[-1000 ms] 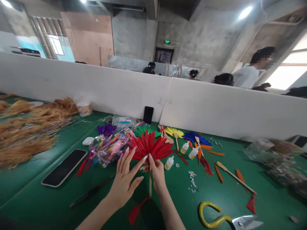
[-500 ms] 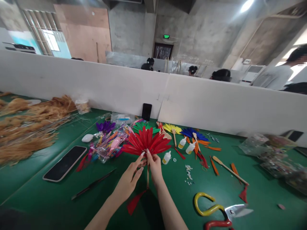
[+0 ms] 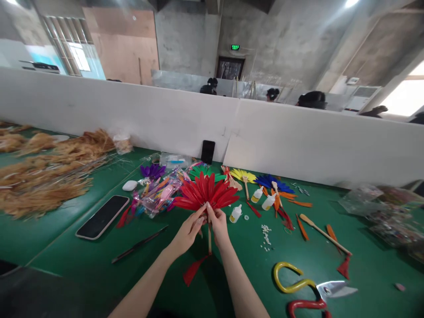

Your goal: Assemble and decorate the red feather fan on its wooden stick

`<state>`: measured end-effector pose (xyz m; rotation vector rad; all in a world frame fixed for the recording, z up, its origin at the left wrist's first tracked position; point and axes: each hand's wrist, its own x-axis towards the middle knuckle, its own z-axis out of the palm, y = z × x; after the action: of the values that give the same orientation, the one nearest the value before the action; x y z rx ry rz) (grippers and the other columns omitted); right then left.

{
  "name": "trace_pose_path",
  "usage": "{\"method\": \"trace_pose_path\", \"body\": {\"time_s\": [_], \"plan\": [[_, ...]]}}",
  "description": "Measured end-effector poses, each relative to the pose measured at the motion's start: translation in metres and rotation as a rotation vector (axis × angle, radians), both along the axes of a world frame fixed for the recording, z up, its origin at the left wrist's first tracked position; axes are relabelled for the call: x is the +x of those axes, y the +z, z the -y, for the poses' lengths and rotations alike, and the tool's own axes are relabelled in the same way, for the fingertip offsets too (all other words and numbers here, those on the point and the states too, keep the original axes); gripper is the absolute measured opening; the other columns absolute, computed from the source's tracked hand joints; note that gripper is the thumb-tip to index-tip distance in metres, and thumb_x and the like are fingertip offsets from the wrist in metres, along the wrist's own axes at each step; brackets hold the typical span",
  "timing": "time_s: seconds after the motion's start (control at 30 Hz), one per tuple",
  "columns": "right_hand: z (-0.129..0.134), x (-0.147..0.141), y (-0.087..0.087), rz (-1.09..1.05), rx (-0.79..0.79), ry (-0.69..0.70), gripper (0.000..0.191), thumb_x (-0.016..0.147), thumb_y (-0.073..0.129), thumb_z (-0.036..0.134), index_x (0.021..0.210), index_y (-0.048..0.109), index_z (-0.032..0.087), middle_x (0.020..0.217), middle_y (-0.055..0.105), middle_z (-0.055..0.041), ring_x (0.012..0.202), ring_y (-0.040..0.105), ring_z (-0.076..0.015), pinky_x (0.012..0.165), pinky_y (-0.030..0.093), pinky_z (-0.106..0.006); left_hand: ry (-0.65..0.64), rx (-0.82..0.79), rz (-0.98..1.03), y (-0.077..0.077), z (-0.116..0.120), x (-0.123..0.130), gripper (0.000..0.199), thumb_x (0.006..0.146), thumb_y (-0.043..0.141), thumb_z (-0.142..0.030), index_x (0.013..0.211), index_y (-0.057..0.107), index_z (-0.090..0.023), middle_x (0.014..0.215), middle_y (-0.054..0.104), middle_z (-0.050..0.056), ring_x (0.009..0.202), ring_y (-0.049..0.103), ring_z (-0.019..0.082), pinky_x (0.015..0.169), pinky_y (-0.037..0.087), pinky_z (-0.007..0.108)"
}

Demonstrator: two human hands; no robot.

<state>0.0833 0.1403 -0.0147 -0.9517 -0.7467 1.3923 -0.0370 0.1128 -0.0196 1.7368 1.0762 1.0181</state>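
Observation:
A red feather fan [image 3: 208, 190] with a thin wooden handle [image 3: 210, 240] is held upright over the green table. From the handle's lower end hangs a red tassel [image 3: 193, 270]. My right hand [image 3: 218, 224] is closed round the fan where the handle meets the feathers, its thumb on the front. At the same spot, my left hand [image 3: 187, 233] is closed with its fingertips pressed at the feather base; anything small between them is too hidden to tell. Just right of the fan stands a small white glue bottle [image 3: 235, 214].
Scissors [image 3: 314, 289] lie front right, with white beads [image 3: 265, 236] and a wooden stick [image 3: 324, 233] behind. A phone [image 3: 103, 217] and tweezers [image 3: 141, 244] lie left. Yellow [image 3: 243, 175] and blue fans [image 3: 271, 182] lie before the white partition [image 3: 165, 115]. Tan fibre bundles [image 3: 59, 170] cover the far left.
My left fingertips have moved in to the fan's centre, close against my right thumb. The whole view has shifted slightly, and a person at the far right has moved mostly out of view.

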Motion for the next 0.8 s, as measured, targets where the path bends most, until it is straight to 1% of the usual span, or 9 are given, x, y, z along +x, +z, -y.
{"method": "trace_pose_path", "body": {"time_s": [0.07, 0.17, 0.27, 0.37, 0.47, 0.67, 0.8], "plan": [[-0.001, 0.0, -0.002, 0.002, 0.0, 0.003, 0.043, 0.058, 0.071, 0.054, 0.056, 0.054, 0.015, 0.04, 0.052, 0.005, 0.034, 0.048, -0.0069, 0.037, 0.043, -0.019, 0.005, -0.004, 0.017, -0.003, -0.001, 0.001, 0.049, 0.093, 0.033, -0.039, 0.139, 0.033, -0.021, 0.138, 0.042, 0.008, 0.124, 0.041, 0.022, 0.104, 0.033, 0.038], [-0.003, 0.0, -0.006, 0.009, 0.015, -0.01, 0.043, 0.059, 0.071, 0.054, 0.056, 0.055, 0.014, 0.043, 0.056, 0.0029, 0.035, 0.05, -0.0078, 0.038, 0.044, -0.019, 0.018, -0.01, 0.033, -0.006, -0.002, 0.002, 0.048, 0.094, 0.033, -0.039, 0.138, 0.035, -0.022, 0.136, 0.045, 0.008, 0.12, 0.045, 0.021, 0.104, 0.034, 0.036], [-0.003, 0.0, -0.008, 0.013, 0.027, -0.024, 0.042, 0.058, 0.072, 0.053, 0.058, 0.057, 0.014, 0.045, 0.057, 0.0023, 0.037, 0.051, -0.0085, 0.039, 0.045, -0.02, 0.028, -0.011, 0.043, -0.008, -0.002, 0.002, 0.048, 0.093, 0.033, -0.04, 0.137, 0.036, -0.022, 0.133, 0.047, 0.008, 0.117, 0.048, 0.021, 0.102, 0.036, 0.036], [-0.003, -0.001, -0.005, 0.017, 0.035, -0.006, 0.042, 0.059, 0.071, 0.053, 0.058, 0.057, 0.014, 0.043, 0.056, 0.0032, 0.036, 0.05, -0.0082, 0.038, 0.044, -0.019, 0.023, -0.02, 0.047, -0.01, -0.002, 0.0, 0.049, 0.093, 0.033, -0.041, 0.138, 0.035, -0.021, 0.13, 0.05, 0.009, 0.113, 0.051, 0.022, 0.098, 0.04, 0.038], [-0.002, -0.002, -0.004, 0.017, 0.049, 0.019, 0.041, 0.06, 0.071, 0.052, 0.059, 0.057, 0.013, 0.045, 0.057, 0.0026, 0.037, 0.051, -0.0084, 0.039, 0.045, -0.02, 0.034, -0.004, 0.034, -0.011, -0.001, -0.001, 0.049, 0.093, 0.033, -0.041, 0.138, 0.035, -0.021, 0.129, 0.05, 0.009, 0.111, 0.052, 0.023, 0.096, 0.042, 0.038], [-0.003, -0.003, -0.011, 0.009, 0.074, 0.018, 0.039, 0.061, 0.07, 0.051, 0.063, 0.059, 0.013, 0.047, 0.058, 0.0022, 0.039, 0.053, -0.0092, 0.04, 0.045, -0.02, 0.065, 0.049, 0.003, -0.009, -0.001, -0.002, 0.046, 0.093, 0.033, -0.041, 0.135, 0.039, -0.024, 0.134, 0.046, 0.006, 0.118, 0.047, 0.02, 0.101, 0.037, 0.035], [-0.004, -0.004, -0.014, 0.028, 0.086, -0.003, 0.039, 0.063, 0.07, 0.05, 0.058, 0.056, 0.014, 0.044, 0.054, 0.004, 0.039, 0.051, -0.0085, 0.04, 0.045, -0.02, 0.062, 0.055, 0.011, -0.009, 0.0, -0.001, 0.048, 0.093, 0.033, -0.042, 0.136, 0.038, -0.023, 0.129, 0.051, 0.008, 0.112, 0.052, 0.021, 0.095, 0.043, 0.036]]}}
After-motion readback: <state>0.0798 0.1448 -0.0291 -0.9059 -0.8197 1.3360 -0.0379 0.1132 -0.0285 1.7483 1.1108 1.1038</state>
